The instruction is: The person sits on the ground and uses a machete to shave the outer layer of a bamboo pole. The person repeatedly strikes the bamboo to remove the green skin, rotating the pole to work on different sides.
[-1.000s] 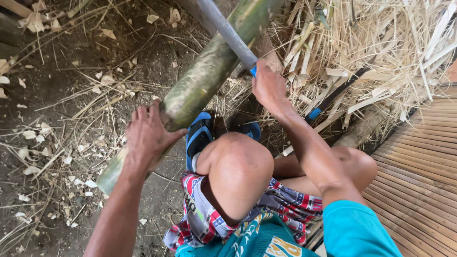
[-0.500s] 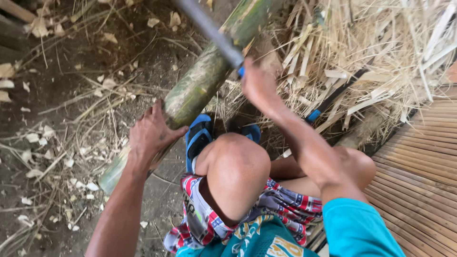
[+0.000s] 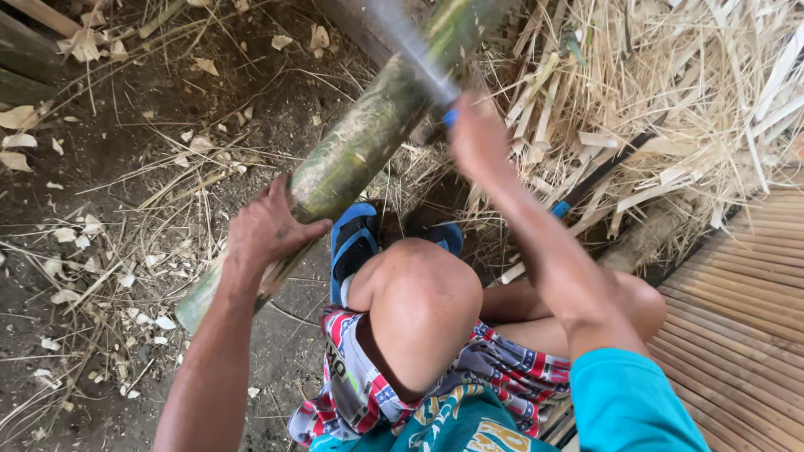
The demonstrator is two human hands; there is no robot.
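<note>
No baskets or bins anywhere here, just a person squatting on bare dirt ground (image 3: 126, 151) over a thick green bamboo pole (image 3: 360, 142).

Left hand (image 3: 266, 230) is clamped on the pole near its lower end, palm down, fingers (image 3: 303, 230) wrapped over the top of the stem, arm stretched out straight from the shoulder. Right hand (image 3: 479, 138) is up beside the pole's middle stretch, fist closed round a blue-handled knife (image 3: 410, 50); the blade is smeared with motion blur and lies across the stem, running up and away from the fist. The forearm slopes down from that hand back to a teal sleeve (image 3: 624, 402).

The pole itself lies on a slant: its cut lower end sits on the ground below the left hand, and its long axis climbs up and to the right, out of the top of the view. Just under the pole, a foot in a blue sandal (image 3: 353, 243), bent knee (image 3: 423, 293) beneath that. To the right of the pole, a heap of pale dry bamboo strips (image 3: 670, 100); further right, a slatted bamboo floor (image 3: 745, 310). Pale chips (image 3: 67, 234) are scattered left of it.
</note>
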